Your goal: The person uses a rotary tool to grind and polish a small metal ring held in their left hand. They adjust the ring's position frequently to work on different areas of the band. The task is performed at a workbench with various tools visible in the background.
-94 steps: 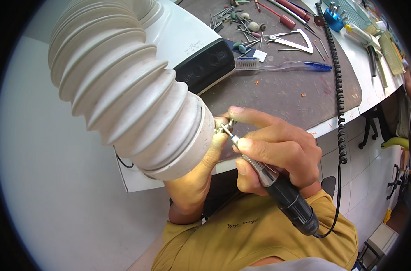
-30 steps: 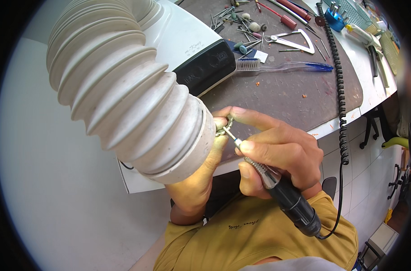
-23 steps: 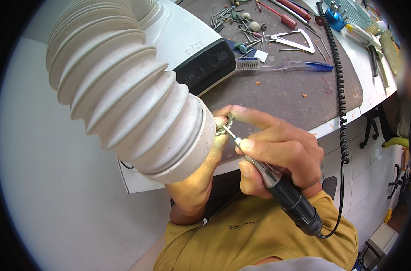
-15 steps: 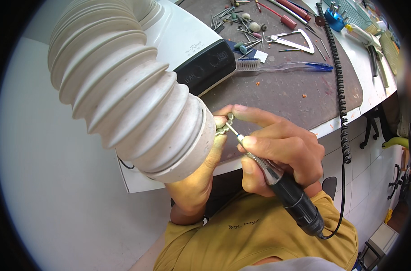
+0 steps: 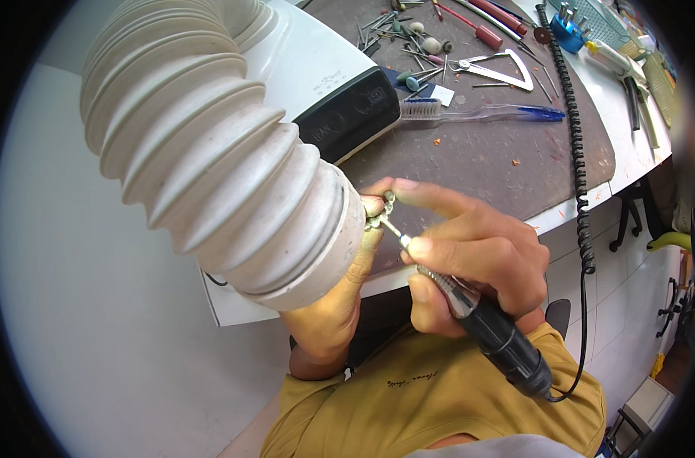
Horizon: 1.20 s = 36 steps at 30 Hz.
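Observation:
My right hand point(image 5: 481, 252) is closed around a black and silver rotary handpiece point(image 5: 488, 328), whose thin bur point(image 5: 391, 227) points up and to the left. The bur's tip meets a small metal dental framework point(image 5: 375, 221), curved and knobbly. My left hand point(image 5: 328, 313) pinches that framework between thumb and fingers; the mouth of a ribbed white suction hose point(image 5: 309, 237) hides part of this hand. The right index finger reaches over to the framework's far end, close to the left fingertips.
A white and black box unit point(image 5: 347, 114) stands behind the hose. On the brown mat point(image 5: 469, 168) lie a toothbrush point(image 5: 477, 112), a caliper point(image 5: 500, 67) and several grinding burs point(image 5: 412, 57). The handpiece's coiled black cord point(image 5: 576, 153) hangs over the bench edge at right.
The bur tip has shifted slightly down and to the right along the framework, and the handpiece's rear end has moved a little right. Both hands keep their grips.

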Motion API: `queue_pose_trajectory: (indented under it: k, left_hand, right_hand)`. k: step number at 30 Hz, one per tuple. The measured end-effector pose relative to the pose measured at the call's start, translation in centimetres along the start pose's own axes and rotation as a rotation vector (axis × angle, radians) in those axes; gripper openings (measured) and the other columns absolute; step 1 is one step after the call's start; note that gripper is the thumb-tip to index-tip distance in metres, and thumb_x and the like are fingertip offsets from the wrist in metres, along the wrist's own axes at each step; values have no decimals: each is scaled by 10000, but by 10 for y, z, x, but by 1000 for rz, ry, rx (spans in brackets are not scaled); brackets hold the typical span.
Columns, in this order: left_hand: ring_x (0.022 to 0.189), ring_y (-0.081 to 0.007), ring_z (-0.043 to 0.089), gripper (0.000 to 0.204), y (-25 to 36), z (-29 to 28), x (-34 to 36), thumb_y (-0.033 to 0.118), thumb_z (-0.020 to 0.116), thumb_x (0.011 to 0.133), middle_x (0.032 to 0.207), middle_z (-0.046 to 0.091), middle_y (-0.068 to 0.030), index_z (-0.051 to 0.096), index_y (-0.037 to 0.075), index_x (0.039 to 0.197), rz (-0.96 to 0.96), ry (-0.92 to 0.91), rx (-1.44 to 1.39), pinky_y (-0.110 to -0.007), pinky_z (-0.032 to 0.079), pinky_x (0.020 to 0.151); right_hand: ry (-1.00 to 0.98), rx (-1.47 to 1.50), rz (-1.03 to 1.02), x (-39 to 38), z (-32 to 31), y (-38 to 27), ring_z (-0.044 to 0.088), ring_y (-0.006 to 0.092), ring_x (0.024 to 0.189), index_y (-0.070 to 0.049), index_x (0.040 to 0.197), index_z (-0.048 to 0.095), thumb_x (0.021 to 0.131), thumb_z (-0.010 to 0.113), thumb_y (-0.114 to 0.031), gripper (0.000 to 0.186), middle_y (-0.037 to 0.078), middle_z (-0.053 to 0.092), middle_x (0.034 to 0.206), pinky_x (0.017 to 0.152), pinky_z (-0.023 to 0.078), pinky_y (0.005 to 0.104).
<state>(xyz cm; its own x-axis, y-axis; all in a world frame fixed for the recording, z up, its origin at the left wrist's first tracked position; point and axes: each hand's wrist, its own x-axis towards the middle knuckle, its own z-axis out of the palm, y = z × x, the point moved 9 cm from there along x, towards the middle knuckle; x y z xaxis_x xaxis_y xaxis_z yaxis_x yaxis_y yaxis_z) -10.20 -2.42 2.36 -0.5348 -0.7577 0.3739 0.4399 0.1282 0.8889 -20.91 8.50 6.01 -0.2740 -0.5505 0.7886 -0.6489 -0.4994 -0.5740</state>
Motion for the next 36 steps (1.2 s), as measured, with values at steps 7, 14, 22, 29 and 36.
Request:
queue_pose_trajectory:
  k: [7,14,22,29,36]
  left_hand:
    - [1049,-274,661,254,0,4,-1,-71,598,925,1089,601,-163,564,-14,1170,-53,13,-66,-418,556,942]
    - [1038,-252,654,258,-4,-2,-3,-64,613,916,1103,599,-164,575,-8,1164,-15,-47,8,-411,543,930]
    - [1036,-246,666,261,-3,-2,-3,-67,625,913,1122,616,-165,610,-6,1166,-31,-2,36,-404,552,931]
    - [1041,-264,687,234,1,-3,-1,-79,627,905,1087,634,-155,632,-15,1130,-11,-6,86,-398,584,909]
    - [1072,-306,701,245,2,-2,-2,-108,618,899,1051,649,-146,638,6,1115,18,-1,118,-405,591,920]
  right_hand:
    - [48,60,1,-2,-4,2,763,352,844,15,1027,622,824,738,-19,237,140,690,792,867,624,537]
    - [84,25,8,-4,-2,2,758,391,943,-4,998,686,710,794,18,309,124,710,834,790,653,418]
    - [59,30,9,-2,-2,0,759,388,951,-12,990,685,722,806,1,295,115,712,834,767,650,408]
    - [36,25,-3,-3,0,0,763,393,917,-5,1012,644,812,780,-43,245,127,699,805,766,650,437]
    - [40,-15,18,-2,1,-3,761,379,959,-12,981,699,744,797,-4,256,113,709,808,771,648,408]
